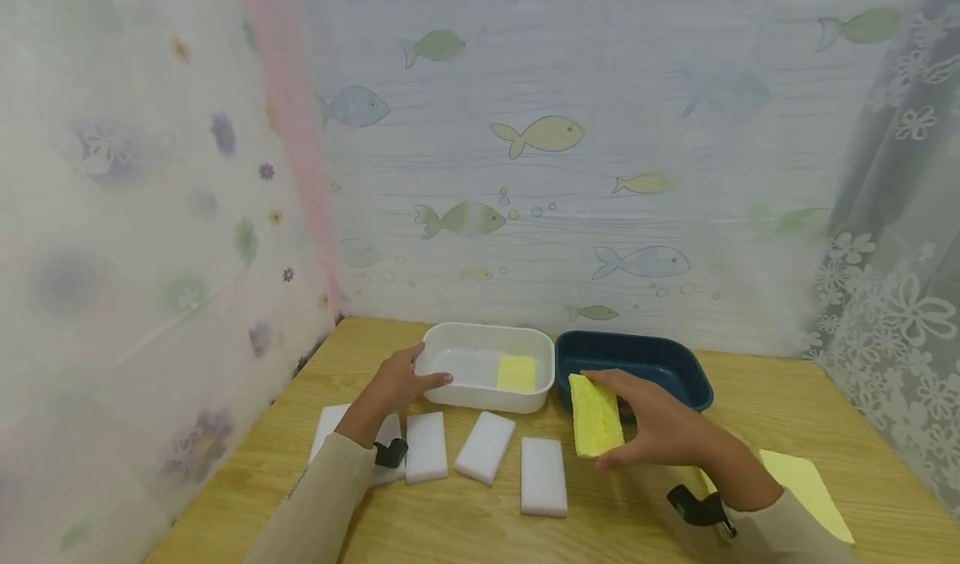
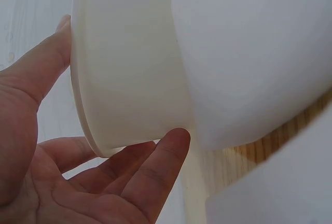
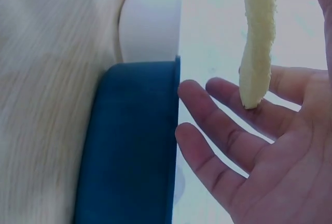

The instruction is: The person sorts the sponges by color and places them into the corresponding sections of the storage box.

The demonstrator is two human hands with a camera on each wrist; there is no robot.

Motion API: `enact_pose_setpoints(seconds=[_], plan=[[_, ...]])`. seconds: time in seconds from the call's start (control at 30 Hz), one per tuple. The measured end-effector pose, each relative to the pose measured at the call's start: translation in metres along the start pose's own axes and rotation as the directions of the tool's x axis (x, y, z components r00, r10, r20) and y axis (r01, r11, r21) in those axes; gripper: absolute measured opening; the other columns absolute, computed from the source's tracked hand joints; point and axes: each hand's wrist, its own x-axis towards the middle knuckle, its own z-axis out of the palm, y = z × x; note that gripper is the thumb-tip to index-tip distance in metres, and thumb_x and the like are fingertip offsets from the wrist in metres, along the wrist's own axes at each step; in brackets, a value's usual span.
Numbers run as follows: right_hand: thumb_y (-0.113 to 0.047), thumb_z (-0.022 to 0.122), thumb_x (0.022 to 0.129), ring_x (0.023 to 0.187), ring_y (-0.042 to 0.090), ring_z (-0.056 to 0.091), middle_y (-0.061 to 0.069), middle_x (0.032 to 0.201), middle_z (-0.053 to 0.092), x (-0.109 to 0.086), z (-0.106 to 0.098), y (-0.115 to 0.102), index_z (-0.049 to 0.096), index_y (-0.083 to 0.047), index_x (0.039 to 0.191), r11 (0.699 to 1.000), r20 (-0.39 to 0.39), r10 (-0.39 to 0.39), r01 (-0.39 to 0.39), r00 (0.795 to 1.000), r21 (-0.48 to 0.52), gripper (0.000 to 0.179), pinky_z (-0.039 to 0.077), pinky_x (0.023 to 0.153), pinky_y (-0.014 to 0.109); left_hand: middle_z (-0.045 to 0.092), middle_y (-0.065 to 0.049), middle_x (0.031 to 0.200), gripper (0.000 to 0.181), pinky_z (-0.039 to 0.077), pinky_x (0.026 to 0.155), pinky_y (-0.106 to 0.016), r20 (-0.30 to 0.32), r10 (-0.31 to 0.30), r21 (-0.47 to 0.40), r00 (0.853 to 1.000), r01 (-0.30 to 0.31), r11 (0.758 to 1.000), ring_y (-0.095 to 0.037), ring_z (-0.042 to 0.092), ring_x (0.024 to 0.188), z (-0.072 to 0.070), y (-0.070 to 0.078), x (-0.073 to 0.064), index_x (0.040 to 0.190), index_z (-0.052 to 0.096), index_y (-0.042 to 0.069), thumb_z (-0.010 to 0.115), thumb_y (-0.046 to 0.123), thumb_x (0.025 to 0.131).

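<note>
My left hand grips the left end of a white plastic tub, thumb over the front rim and fingers against its outer wall. Inside that tub, toward its right, lies a yellow sponge. With my right hand I hold another yellow sponge between thumb and fingers, raised and tilted in front of the dark blue tub. The right wrist view shows this sponge edge-on, with the lower fingers near the blue tub's rim.
White sponges lie on the wooden table before the tubs, among them one at the middle and one farther right. More white pieces sit under the left forearm. Yellow sponge pieces lie by the right forearm. Patterned curtains hang behind.
</note>
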Motion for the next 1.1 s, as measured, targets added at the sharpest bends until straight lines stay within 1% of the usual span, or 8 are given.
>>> enact_pose_setpoints(seconds=[0.17,0.27,0.43,0.5,0.63,0.73,0.87,1.1], plan=[[-0.058,0.092,0.070,0.142,0.028,0.051,0.001,0.157,0.049,0.016,0.001,-0.004,0.042,-0.013,0.158,1.000,0.023,0.019,-0.019,1.000,-0.001,0.111,0.049,0.107,0.057,0.039,-0.022,0.163,0.107,0.039,0.116,-0.058,0.003,-0.004,0.008,1.000,0.004,1.000,-0.041,0.043,0.146,0.000,0.000,0.000,0.163,0.028,0.002,0.080,0.056,0.086],[-0.060,0.091,0.071,0.139,0.026,0.052,-0.001,0.155,0.048,0.025,0.002,-0.006,0.040,-0.014,0.159,0.999,0.039,0.036,-0.036,0.999,0.010,0.112,0.050,0.106,0.057,0.039,-0.022,0.163,0.105,0.039,0.117,-0.059,0.000,0.000,0.004,1.000,0.000,1.000,-0.041,0.043,0.147,0.000,0.000,0.001,0.162,0.029,0.002,0.081,0.053,0.087],[-0.063,0.089,0.071,0.123,0.019,0.052,0.000,0.145,0.043,0.038,0.002,-0.012,0.037,-0.016,0.161,0.998,0.059,0.060,-0.061,0.996,0.021,0.114,0.053,0.096,0.044,0.039,-0.023,0.163,0.105,0.039,0.116,-0.060,0.003,-0.008,-0.001,1.000,0.008,1.000,-0.042,0.042,0.147,0.000,0.001,0.001,0.162,0.029,0.001,0.081,0.052,0.087],[-0.064,0.089,0.069,0.118,0.017,0.050,0.000,0.141,0.042,0.043,0.002,-0.013,0.037,-0.016,0.161,0.998,0.061,0.067,-0.068,0.996,0.012,0.116,0.052,0.093,0.040,0.038,-0.023,0.163,0.105,0.039,0.116,-0.060,0.002,-0.013,-0.003,1.000,0.013,1.000,-0.042,0.043,0.147,0.000,0.001,0.000,0.162,0.029,0.001,0.081,0.052,0.087],[-0.067,0.089,0.068,0.113,0.018,0.049,0.001,0.135,0.042,0.055,0.004,-0.014,0.038,-0.016,0.161,0.997,0.061,0.074,-0.073,0.995,-0.023,0.118,0.050,0.091,0.039,0.039,-0.023,0.162,0.105,0.040,0.116,-0.060,-0.002,-0.009,-0.008,1.000,0.009,1.000,-0.041,0.044,0.145,0.000,0.001,-0.001,0.162,0.029,0.001,0.081,0.051,0.087],[-0.065,0.090,0.068,0.116,0.019,0.049,0.003,0.135,0.043,0.062,0.006,-0.013,0.038,-0.015,0.161,0.996,0.062,0.084,-0.082,0.995,-0.036,0.118,0.050,0.094,0.043,0.040,-0.022,0.162,0.105,0.040,0.115,-0.059,-0.003,-0.004,-0.009,1.000,0.004,1.000,-0.041,0.045,0.145,0.000,0.001,-0.001,0.162,0.029,0.001,0.081,0.052,0.087],[-0.062,0.091,0.068,0.125,0.023,0.052,0.005,0.142,0.045,0.071,0.008,-0.013,0.042,-0.013,0.159,0.995,0.047,0.091,-0.088,0.995,-0.051,0.115,0.051,0.100,0.049,0.039,-0.022,0.163,0.105,0.039,0.116,-0.059,0.000,-0.003,-0.012,1.000,0.003,1.000,-0.041,0.043,0.146,0.000,0.002,-0.002,0.162,0.028,0.001,0.081,0.052,0.087],[-0.065,0.091,0.066,0.132,0.028,0.052,0.008,0.144,0.050,0.088,0.008,-0.016,0.049,-0.008,0.154,0.989,0.028,0.125,-0.123,0.992,-0.081,0.113,0.049,0.107,0.053,0.039,-0.022,0.162,0.104,0.040,0.116,-0.059,-0.001,-0.014,-0.016,1.000,0.014,1.000,-0.041,0.044,0.145,0.000,0.004,-0.003,0.162,0.029,0.002,0.082,0.051,0.087]])
